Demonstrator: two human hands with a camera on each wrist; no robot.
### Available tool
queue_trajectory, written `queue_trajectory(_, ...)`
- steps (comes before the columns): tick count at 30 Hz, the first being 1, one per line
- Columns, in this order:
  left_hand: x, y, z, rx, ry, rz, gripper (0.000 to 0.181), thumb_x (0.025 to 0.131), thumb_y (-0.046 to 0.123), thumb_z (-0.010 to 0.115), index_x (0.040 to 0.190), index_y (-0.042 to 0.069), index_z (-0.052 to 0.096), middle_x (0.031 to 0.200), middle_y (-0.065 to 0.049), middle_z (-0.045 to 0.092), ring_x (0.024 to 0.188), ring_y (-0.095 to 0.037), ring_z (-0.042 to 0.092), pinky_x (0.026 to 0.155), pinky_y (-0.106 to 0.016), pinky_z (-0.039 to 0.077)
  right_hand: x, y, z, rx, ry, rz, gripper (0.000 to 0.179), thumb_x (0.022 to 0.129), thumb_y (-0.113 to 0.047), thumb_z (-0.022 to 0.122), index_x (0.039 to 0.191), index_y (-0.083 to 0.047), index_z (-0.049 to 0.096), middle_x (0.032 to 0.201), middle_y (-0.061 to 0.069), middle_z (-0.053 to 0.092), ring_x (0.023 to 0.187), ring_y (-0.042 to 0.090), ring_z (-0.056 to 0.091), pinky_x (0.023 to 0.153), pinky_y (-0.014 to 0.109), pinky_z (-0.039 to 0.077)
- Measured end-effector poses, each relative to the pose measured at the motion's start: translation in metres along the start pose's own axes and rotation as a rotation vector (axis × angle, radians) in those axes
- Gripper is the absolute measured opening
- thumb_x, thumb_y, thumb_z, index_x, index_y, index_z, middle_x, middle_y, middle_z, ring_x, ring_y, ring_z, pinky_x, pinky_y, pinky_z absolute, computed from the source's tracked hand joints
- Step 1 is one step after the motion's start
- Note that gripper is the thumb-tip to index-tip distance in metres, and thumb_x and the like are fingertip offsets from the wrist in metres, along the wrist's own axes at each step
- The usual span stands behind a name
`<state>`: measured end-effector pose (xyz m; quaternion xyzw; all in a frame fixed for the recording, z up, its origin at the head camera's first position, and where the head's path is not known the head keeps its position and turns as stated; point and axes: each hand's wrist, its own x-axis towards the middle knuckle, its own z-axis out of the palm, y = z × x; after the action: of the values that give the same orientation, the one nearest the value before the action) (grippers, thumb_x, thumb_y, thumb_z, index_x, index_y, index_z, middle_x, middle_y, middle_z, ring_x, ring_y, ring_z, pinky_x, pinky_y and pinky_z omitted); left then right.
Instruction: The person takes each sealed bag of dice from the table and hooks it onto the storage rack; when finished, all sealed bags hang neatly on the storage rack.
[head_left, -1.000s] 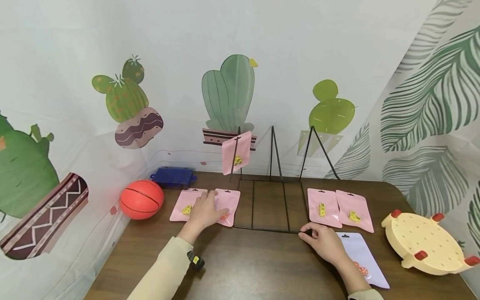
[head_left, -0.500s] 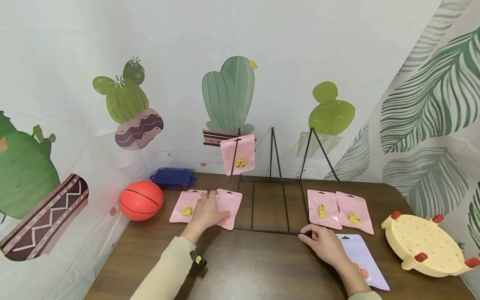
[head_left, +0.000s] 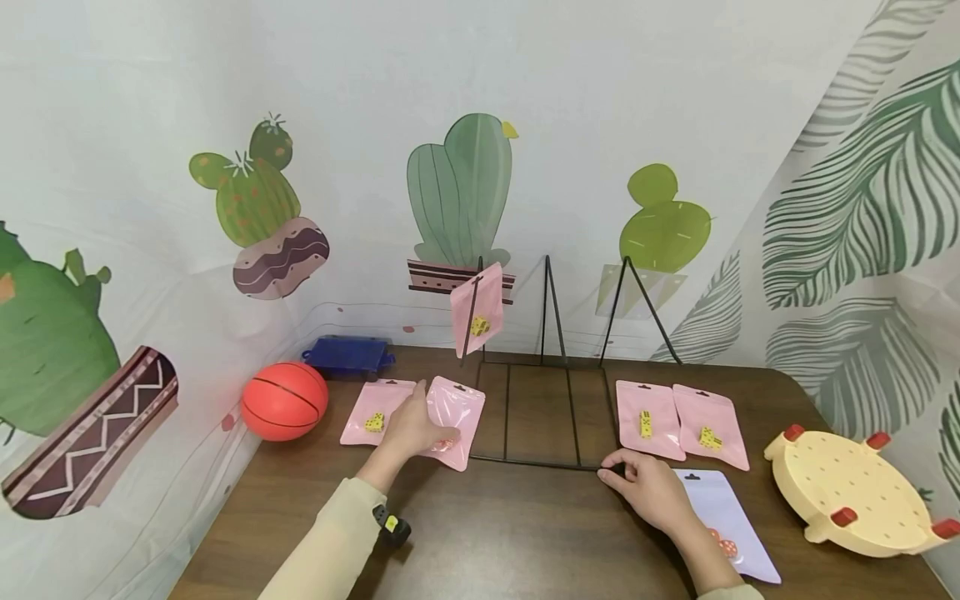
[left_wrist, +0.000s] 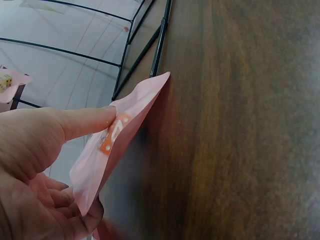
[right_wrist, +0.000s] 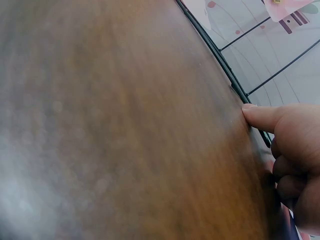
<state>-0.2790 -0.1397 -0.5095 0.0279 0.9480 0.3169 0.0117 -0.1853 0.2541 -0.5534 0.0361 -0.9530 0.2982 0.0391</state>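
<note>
My left hand [head_left: 408, 425] grips the left edge of a pink zip bag [head_left: 465, 408] with orange dice in it. In the left wrist view the thumb lies over the dice [left_wrist: 114, 134] and the fingers curl behind the bag, which is tilted off the table. My right hand [head_left: 648, 487] holds the front right corner of a black wire rack [head_left: 536, 462]; in the right wrist view its thumb touches the rack's bar [right_wrist: 235, 85]. Another pink bag [head_left: 468, 292] with yellow dice hangs from the rack's left prong.
A pink bag with yellow dice [head_left: 365, 432] lies left of my left hand. Two more pink bags [head_left: 667, 446] lie right of the rack, with a lilac bag [head_left: 712, 500] in front. Around them are a red ball [head_left: 283, 402], a blue tray [head_left: 347, 355] and a cream round stand [head_left: 847, 492].
The pink bag at my left hand has tilted, its near edge shifting toward me. The hanging bag has swung back and forth. My right hand stays on the rack corner.
</note>
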Motion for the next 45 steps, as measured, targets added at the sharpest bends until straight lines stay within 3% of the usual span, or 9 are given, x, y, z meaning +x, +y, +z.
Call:
queue_trajectory(6,-0.003,-0.001,-0.004,0.003,0.020,0.024,0.092,0.075,0.032,0.092,0.145,-0.009,0.049,0.135,-0.027,0.062,0.124,-0.045,0.058,0.102,-0.058,0.045,0.001,-0.001,-0.002,-0.001,-0.008,-0.002,0.011,0.091,-0.036,0.081,0.096,-0.030,0.073,0.061,-0.010,0.037,0.054,0.006,0.030,0.052,0.027,0.025)
queue_trajectory(12,-0.007,-0.002,-0.008,-0.027,0.055,0.065,0.049,0.085,0.020,0.083,0.126,-0.001,0.066,0.103,-0.011,0.074,0.098,-0.031,0.068,0.088,-0.050,0.050,0.000,-0.003,-0.004,0.006,-0.003,-0.004,0.011,0.091,-0.035,0.082,0.096,-0.030,0.074,0.061,-0.011,0.036,0.054,0.005,0.029,0.052,0.027,0.025)
queue_trajectory(16,-0.009,-0.003,-0.009,-0.038,0.076,0.106,0.025,0.089,0.013,0.077,0.112,0.003,0.071,0.090,-0.002,0.071,0.085,-0.022,0.066,0.081,-0.046,0.049,0.000,-0.004,-0.004,0.004,-0.002,-0.007,0.011,0.091,-0.035,0.082,0.096,-0.030,0.074,0.061,-0.011,0.036,0.054,0.005,0.029,0.052,0.027,0.025)
queue_trajectory(20,-0.014,-0.004,-0.011,-0.045,0.096,0.125,0.013,0.090,0.011,0.073,0.102,0.007,0.071,0.087,-0.001,0.070,0.081,-0.020,0.064,0.077,-0.044,0.050,0.000,-0.004,-0.004,0.004,-0.002,-0.011,0.011,0.091,-0.034,0.082,0.096,-0.030,0.074,0.061,-0.011,0.036,0.054,0.005,0.029,0.052,0.027,0.025)
queue_trajectory(29,-0.029,-0.007,-0.017,-0.108,0.131,0.209,0.007,0.092,0.012,0.076,0.094,0.012,0.069,0.083,0.004,0.068,0.077,-0.014,0.064,0.075,-0.041,0.051,-0.001,-0.004,-0.003,0.004,0.001,-0.021,0.010,0.091,-0.033,0.082,0.095,-0.030,0.073,0.061,-0.011,0.036,0.054,0.004,0.029,0.052,0.026,0.025)
queue_trajectory(40,-0.049,-0.007,-0.030,-0.300,0.121,0.300,0.013,0.094,0.018,0.079,0.094,0.017,0.066,0.083,0.009,0.068,0.078,-0.010,0.064,0.076,-0.033,0.054,-0.002,-0.002,-0.001,0.000,0.014,-0.033,0.011,0.091,-0.035,0.082,0.095,-0.030,0.073,0.061,-0.012,0.035,0.054,0.004,0.027,0.052,0.026,0.024)
queue_trajectory(45,-0.057,-0.009,-0.033,-0.383,0.148,0.336,0.014,0.095,0.018,0.079,0.095,0.018,0.066,0.080,0.011,0.068,0.074,-0.013,0.062,0.071,-0.030,0.051,-0.002,-0.001,-0.001,0.006,0.013,-0.034,0.011,0.090,-0.035,0.082,0.094,-0.031,0.073,0.061,-0.012,0.035,0.054,0.004,0.027,0.052,0.026,0.024)
